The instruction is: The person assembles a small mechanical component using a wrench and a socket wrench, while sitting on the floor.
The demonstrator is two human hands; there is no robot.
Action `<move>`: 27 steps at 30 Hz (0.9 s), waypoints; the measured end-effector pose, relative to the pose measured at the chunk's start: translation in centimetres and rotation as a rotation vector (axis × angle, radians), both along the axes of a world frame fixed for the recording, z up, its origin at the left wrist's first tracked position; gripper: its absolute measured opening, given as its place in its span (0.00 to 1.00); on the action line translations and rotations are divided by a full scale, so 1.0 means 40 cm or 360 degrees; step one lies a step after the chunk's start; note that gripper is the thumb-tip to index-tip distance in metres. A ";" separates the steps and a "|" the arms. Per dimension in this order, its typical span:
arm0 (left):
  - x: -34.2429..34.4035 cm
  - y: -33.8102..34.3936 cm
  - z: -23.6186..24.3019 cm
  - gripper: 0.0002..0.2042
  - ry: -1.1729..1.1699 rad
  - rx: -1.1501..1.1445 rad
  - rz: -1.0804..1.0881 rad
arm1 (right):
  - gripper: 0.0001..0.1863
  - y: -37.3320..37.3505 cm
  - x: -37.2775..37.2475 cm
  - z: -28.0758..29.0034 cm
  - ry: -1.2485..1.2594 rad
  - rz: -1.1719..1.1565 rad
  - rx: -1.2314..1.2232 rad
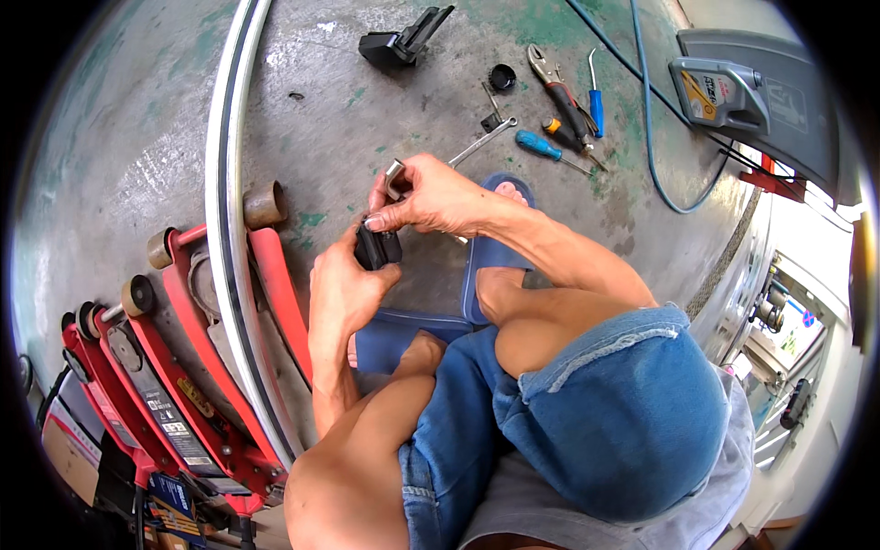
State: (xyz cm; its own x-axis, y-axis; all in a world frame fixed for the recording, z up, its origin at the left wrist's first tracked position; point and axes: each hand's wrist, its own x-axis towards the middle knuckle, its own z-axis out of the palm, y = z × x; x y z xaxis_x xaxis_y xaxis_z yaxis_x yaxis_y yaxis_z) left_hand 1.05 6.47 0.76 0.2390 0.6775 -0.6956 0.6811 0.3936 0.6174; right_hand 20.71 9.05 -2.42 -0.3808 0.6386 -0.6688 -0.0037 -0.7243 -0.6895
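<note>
Between the fingers and thumb of my left hand (345,284) is a small black block-shaped part (373,246), its exact kind not clear. My right hand (429,197) is closed around a shiny bent metal piece (394,178), which curves up past the fingers. The right thumb presses at the top of the black part, so the two hands nearly meet. A combination wrench (483,141) shows beyond the right hand, its near end hidden behind it. Both hands are low over the concrete floor (339,119), in front of my sandals (412,321).
Slip-joint pliers (555,82), a blue screwdriver (541,145), a blue-handled pick (596,105), a black cap (501,77) and a black bracket-like part (403,41) lie ahead. Red floor jacks (174,385) and a metal rail (229,183) stand left. A hose (649,137) and grey oil jug (720,94) are right.
</note>
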 end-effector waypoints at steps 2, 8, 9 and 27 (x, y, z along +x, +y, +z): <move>0.006 -0.005 0.002 0.31 -0.0012 0.0014 0.0042 | 0.13 0.006 0.004 -0.009 -0.0029 0.0067 0.0060; 0.004 -0.015 -0.008 0.17 -0.0010 -0.0014 0.0175 | 0.14 0.012 0.005 -0.038 0.0041 0.0025 0.0087; 0.001 -0.016 -0.014 0.16 -0.0043 0.0006 0.0212 | 0.13 0.012 0.007 -0.038 0.0050 0.0053 0.0070; 0.026 0.007 -0.005 0.29 0.0072 -0.0117 0.0084 | 0.13 0.006 0.027 -0.029 0.0057 0.0071 0.0070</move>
